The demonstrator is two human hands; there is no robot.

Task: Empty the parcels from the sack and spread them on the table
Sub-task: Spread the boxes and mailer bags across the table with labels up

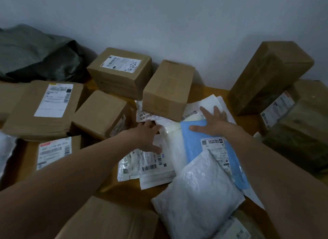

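Right hand (211,123) is spread flat on the blue mailer (198,137). Left hand (149,137) rests on a white packet (170,146), can't tell if it's gripping. Boxes (168,89) crowd the table (129,192), sack (35,55) slumped back left.

Sack (35,55): dark grey-green, crumpled — far left, by the wall.
Boxes (168,89): brown cardboard (several labelled), scattered over the wooden table (127,189).
Mailers (197,190): white and blue — overlapping, centre.

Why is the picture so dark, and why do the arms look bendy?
Head view: dim bluish light, so the sack folds go nearly black. Head view: a wide lens stretches the forearms. Head view: middle labels are sharp; the right boxes look murky.
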